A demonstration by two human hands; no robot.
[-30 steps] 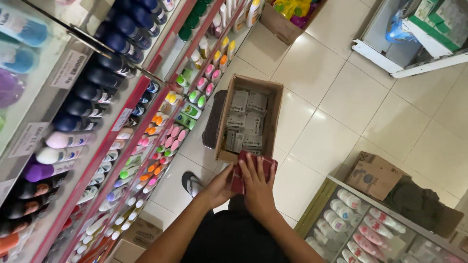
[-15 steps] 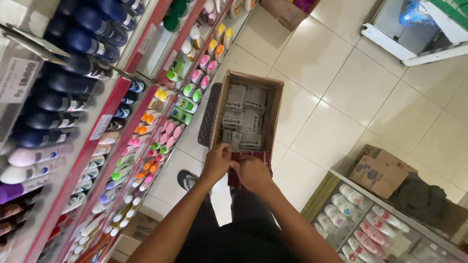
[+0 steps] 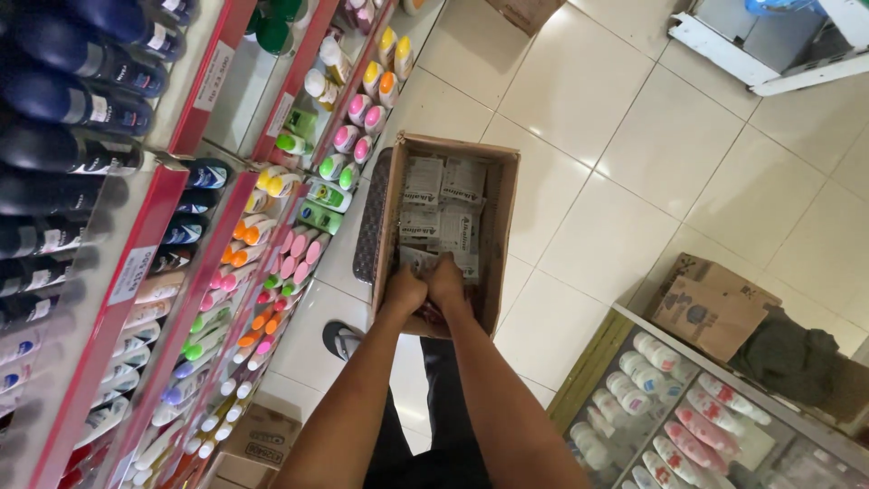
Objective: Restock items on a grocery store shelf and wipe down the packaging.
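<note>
Both hands reached down into an open cardboard box [image 3: 503, 213] on the tiled floor [image 3: 652, 154]. At six o'clock of the box, the left hand [image 3: 405, 290] and right hand [image 3: 446, 279] sat side by side, touching, fingers curled over something dark red; whether they gripped it was unclear. Grey-white packets [image 3: 441, 204] filled the box toward twelve o'clock. Shelves of roll-on bottles [image 3: 272, 254] ran at nine o'clock.
</note>
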